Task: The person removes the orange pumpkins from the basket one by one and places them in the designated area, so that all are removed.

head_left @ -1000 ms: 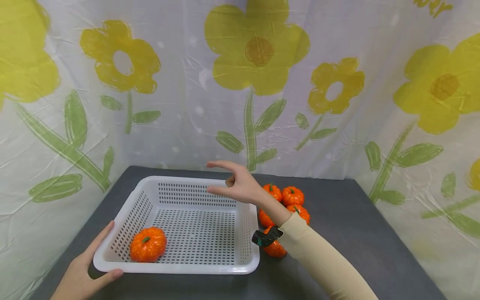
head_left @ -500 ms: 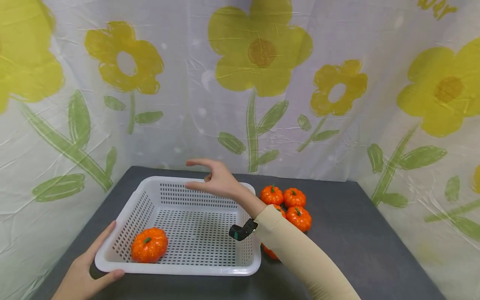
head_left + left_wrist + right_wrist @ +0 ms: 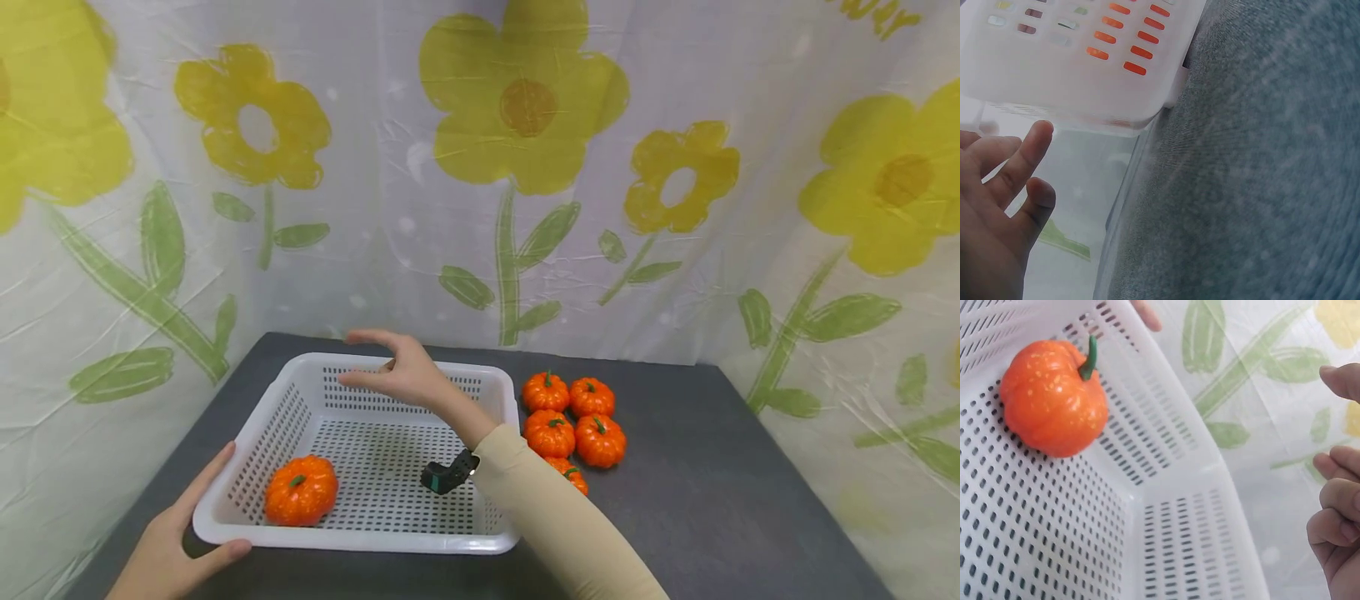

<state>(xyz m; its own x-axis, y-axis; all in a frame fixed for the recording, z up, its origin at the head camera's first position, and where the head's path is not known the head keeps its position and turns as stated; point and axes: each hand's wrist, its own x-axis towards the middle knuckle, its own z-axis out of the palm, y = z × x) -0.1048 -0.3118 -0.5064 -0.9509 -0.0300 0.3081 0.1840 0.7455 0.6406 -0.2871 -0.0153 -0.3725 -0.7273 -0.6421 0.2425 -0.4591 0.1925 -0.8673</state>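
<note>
A white perforated basket (image 3: 360, 540) sits on the dark grey table (image 3: 697, 492). One orange pumpkin (image 3: 302, 490) lies in its front-left corner, and it also shows in the right wrist view (image 3: 1054, 403). My right hand (image 3: 390, 371) hovers empty over the basket's far side, with its fingers spread and loosely bent (image 3: 1335, 506). My left hand (image 3: 176, 542) rests at the front-left corner, fingers straight along the left wall (image 3: 1029, 156) and thumb against the front rim. Several more orange pumpkins (image 3: 573, 417) are clustered just right of the basket.
A crinkled curtain (image 3: 525, 167) with yellow flowers closes in the table at the back and both sides. Bare grey table stretches right of the pumpkin cluster and in front of the basket (image 3: 1085, 62).
My right hand has moved left, from above the basket's right wall to over its far middle, uncovering the pumpkin cluster. The left hand and the basket have stayed put.
</note>
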